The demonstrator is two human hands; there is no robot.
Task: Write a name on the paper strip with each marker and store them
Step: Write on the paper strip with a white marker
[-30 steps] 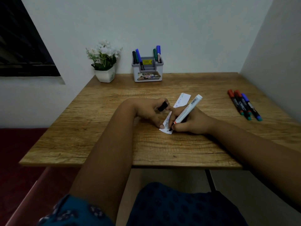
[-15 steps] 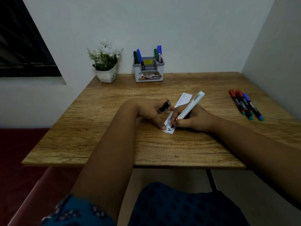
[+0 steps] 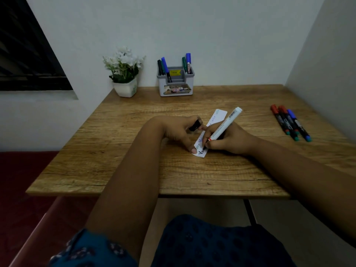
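Blue patterned cloth (image 3: 202, 245) fills the near edge, and both forearms reach out over the wooden table (image 3: 119, 170). On it lies the strip (image 3: 216, 117), white paper running away from the person, with faint names in other colours along its far part. The left hand (image 3: 179, 132) pins the strip's near end with a fingertip and holds a black cap (image 3: 195, 125) curled in its fingers. The right hand (image 3: 227, 140) grips a white marker (image 3: 224, 125) in a writing hold, its tip down on the strip's near end, where bold black letters, seemingly "Va", have begun.

My reading: the step in hand is writing the name with this marker, only partly done. Next it calls for finishing the letters with the strip kept pinned, then pressing the cap back on and carrying the marker to the holder.

Farther right lie three capped markers (image 3: 290, 123), side by side and well apart from the strip, probably still to be used. At the wall stands the grey holder (image 3: 175, 81) with several markers upright in it, a flowerpot (image 3: 125, 87) beside it.
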